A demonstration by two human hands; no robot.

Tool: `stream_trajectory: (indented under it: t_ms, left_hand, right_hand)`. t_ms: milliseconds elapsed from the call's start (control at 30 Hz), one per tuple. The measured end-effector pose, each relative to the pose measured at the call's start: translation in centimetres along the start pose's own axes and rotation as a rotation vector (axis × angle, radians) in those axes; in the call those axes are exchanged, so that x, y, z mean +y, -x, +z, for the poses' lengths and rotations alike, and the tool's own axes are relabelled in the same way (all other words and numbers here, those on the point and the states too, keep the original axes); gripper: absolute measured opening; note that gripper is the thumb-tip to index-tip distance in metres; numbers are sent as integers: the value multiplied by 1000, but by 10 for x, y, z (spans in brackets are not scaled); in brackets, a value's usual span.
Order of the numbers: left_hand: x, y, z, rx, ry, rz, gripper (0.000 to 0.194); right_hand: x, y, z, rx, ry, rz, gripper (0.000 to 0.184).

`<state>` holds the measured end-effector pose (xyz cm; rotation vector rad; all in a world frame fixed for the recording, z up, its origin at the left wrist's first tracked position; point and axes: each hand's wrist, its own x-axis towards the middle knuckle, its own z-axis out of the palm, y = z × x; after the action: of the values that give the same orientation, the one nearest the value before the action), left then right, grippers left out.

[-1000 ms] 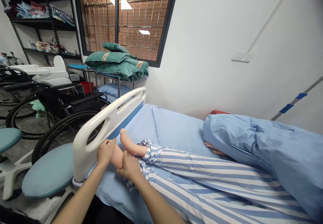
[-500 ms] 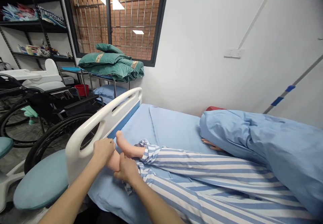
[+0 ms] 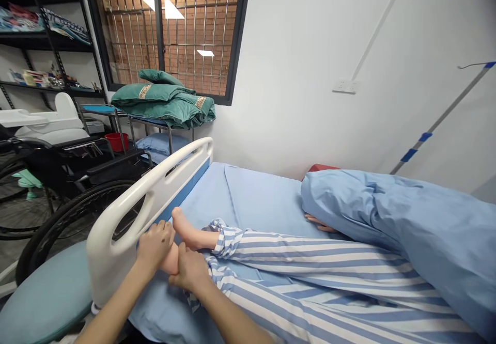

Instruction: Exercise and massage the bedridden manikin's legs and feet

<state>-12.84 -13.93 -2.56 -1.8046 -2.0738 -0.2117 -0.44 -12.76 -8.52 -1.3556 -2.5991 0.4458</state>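
Gripping the near foot (image 3: 169, 261) with both hands, over the bed sheet (image 3: 248, 194), close to the footboard (image 3: 158, 197). Clasping its toe end with the left hand (image 3: 154, 243), fingers bent over; wrapping its ankle with the right hand (image 3: 190, 267), fingers folded in. Cannot tell whether fingertips meet underneath. See the far foot (image 3: 186, 231) at one o'clock, just beside, toes toward eleven. Find striped trousers (image 3: 310, 256) running from both ankles toward three and four o'clock, partly under a blue quilt (image 3: 387, 209) near three, with part of another hand (image 3: 320, 223) below its edge. Past the footboard, see a wheelchair (image 3: 54, 173) at ten o'clock, a teal stool (image 3: 46, 295) between eight and nine, and green bedding (image 3: 163, 104) at twelve beneath a barred window (image 3: 194, 44).
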Motion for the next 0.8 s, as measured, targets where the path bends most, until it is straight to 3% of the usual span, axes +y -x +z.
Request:
stream_trajectory:
  t_ms: [167, 400, 633, 800]
  left_hand:
    - [5, 17, 9, 118, 41, -213, 36]
    - [8, 29, 8, 165, 192, -355, 42]
    - [-4, 28, -12, -6, -18, -320, 49]
    - [-16, 21, -33, -148, 35, -212, 43]
  right_hand:
    - [-2, 2, -2, 1, 4, 20, 58]
    - [-3, 2, -3, 5, 13, 19, 61]
    - [-4, 4, -2, 22, -4, 23, 58]
    - [-3, 6, -14, 50, -190, -52, 49]
